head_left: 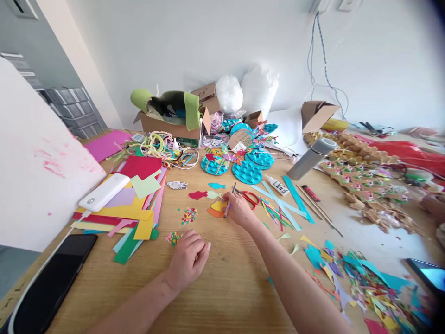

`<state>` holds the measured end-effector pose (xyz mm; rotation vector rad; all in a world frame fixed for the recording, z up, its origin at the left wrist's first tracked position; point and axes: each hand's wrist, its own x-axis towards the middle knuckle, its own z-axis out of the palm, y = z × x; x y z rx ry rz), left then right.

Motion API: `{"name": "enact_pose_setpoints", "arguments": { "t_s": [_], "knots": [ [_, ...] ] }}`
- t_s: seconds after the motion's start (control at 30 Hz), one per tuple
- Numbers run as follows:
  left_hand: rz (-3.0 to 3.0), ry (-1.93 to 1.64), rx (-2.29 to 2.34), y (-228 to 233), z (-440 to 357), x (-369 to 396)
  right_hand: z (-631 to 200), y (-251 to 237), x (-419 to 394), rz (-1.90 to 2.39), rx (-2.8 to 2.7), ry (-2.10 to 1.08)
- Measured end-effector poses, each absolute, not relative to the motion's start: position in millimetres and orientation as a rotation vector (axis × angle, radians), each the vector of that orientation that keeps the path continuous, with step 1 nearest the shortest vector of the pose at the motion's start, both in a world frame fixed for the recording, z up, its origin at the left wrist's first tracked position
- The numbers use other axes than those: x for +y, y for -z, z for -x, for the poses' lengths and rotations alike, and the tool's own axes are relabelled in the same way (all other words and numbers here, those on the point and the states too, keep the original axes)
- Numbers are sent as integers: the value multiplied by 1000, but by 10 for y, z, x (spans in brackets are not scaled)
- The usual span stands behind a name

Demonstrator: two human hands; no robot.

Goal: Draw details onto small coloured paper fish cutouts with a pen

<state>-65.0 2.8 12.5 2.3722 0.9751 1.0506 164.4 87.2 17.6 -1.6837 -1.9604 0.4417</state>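
Left hand (189,256) and right hand (239,209) bare, rounded knuckles (187,240); left wrist (168,280) and right wrist (255,225) bare too; left forearm (139,301) and right forearm (292,278) uncovered as far as visible, smooth, narrow at the wrist, widening toward the bottom edge; nails too small to make out

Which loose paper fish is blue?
The blue fish, beyond the pale green fish by the right hand; neither that nor the red fish is blue.
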Motion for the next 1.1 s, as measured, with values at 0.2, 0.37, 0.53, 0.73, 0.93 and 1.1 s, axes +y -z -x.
{"name": "enact_pose_setpoints", "arguments": {
  "t_s": [0.2, 0.37, 0.53, 0.73, 0.93, 1.1],
  "knots": [
    [-2371, -1037, 979, -132, 656, 26, -1645, -127, 909, 1667, -1884, -549],
    [-2373, -1039, 972, -138, 648, 28, -1670, -133, 905, 1635, -1791, -632],
    [-2369, -1044, 965, -147, 643, 18, -1764, -233, 851, 1543, -1726, -703],
    [-2360, -1055, 961, -174, 640, 20, -1863, -423, 702, 1403, -1675, -855],
    [-2345, -1076, 953, -205, 629, 15, -1576, -385, 686, 1170, -1700, -941],
    [-2342, -1083, 935, -206, 630, 9, -1403, -225, 720, 1160, -1709, -972]
  ]
}}
